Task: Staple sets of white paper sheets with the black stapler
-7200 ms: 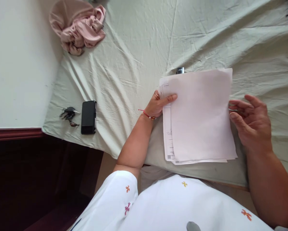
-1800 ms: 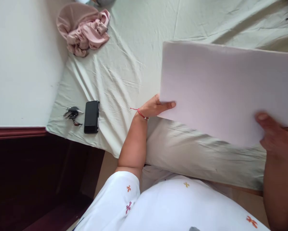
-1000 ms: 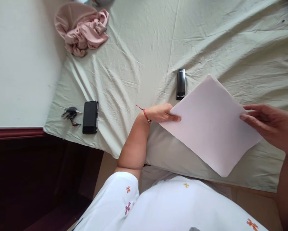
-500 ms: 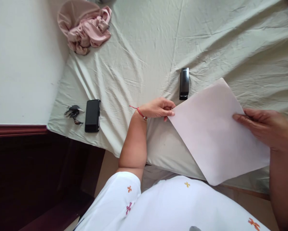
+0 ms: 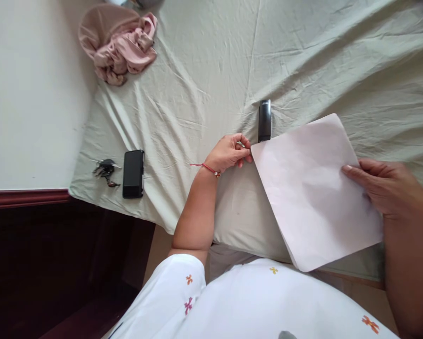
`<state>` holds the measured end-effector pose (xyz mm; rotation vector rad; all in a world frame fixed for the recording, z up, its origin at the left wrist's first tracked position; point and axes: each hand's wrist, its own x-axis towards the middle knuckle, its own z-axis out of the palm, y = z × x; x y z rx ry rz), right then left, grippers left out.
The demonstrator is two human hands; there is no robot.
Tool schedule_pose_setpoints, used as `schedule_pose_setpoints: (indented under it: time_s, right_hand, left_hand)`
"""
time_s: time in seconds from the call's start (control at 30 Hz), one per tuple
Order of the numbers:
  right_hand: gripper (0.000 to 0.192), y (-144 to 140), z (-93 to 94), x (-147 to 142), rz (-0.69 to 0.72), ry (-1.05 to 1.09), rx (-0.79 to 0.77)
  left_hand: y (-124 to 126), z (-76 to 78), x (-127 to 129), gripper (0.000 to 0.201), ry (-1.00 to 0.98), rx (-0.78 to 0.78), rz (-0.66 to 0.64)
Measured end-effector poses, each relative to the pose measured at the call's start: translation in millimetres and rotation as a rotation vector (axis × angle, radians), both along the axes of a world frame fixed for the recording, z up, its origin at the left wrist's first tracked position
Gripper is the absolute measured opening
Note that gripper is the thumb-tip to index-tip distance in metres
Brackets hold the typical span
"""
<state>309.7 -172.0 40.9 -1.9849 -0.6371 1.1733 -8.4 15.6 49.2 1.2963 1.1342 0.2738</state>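
White sheets of paper [image 5: 313,193] are held tilted above the bed, and a second layer shows along their lower left edge. My right hand [image 5: 384,186] grips the right side, thumb on top and fingers underneath. At the upper left corner, my left hand [image 5: 234,150] has its thumb and fingers pinched together. How much paper lies between those fingertips is hidden. Just beyond this corner lies a black stapler [image 5: 265,118], its near end covered by the paper. A red string bracelet [image 5: 209,168] circles my left wrist.
A black phone [image 5: 133,173] and a bunch of keys [image 5: 107,168] lie on the pale green bedsheet [image 5: 183,117], left of my arm. Crumpled pink cloth [image 5: 121,52] is at the far left by the white wall [image 5: 27,94]. Dark wood [image 5: 49,263] borders the lower left.
The paper has turned a little and shifted left, now covering the stapler's near end. My left hand has moved slightly up and away from the bed's near edge. A second paper layer has become visible.
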Motion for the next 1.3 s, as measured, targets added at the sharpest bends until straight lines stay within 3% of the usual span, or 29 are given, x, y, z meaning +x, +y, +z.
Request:
schedule_pose_setpoints:
  time_s: [0.1,0.27,0.4,0.67,0.77,0.9,1.17,1.3]
  right_hand:
    - [0.034,-0.5,2.0,-0.9,-0.059,0.106,-0.147]
    - [0.031,-0.8,15.4,-8.5,-0.065,0.109,-0.196]
    - [0.026,0.8,21.4,-15.3,-0.081,0.083,-0.204]
    - [0.035,-1.4,22.6,-26.9,-0.142,0.263,-0.229]
    - [0.039,-5.9,30.4,-30.0,-0.117,0.256,-0.245]
    - [0.036,-9.2,31.0,-29.4,-0.187,0.245,-0.201]
    - [0.043,-18.0,24.2,-29.8,-0.263,0.234,-0.187]
    - [0.049,-21.9,23.8,-26.5,-0.269,0.236,-0.201]
  left_hand:
    - [1.0,-2.0,0.4,0.015,-0.003,-0.018,0.014]
    - [-0.4,0.0,2.3,0.041,-0.029,0.017,-0.011]
    - [-2.7,1.8,5.2,0.028,0.043,0.017,-0.061]
    - [-5.7,-4.7,15.0,0.032,0.090,0.049,0.156]
    - [-6.9,-5.3,17.0,0.034,0.068,0.064,0.190]
    - [-7.4,-6.2,17.0,0.033,0.046,0.067,0.216]
    - [-2.8,-26.7,16.2,0.029,-0.263,0.336,0.266]
    - [-3.3,-38.7,19.5,0.037,-0.384,0.444,0.180]
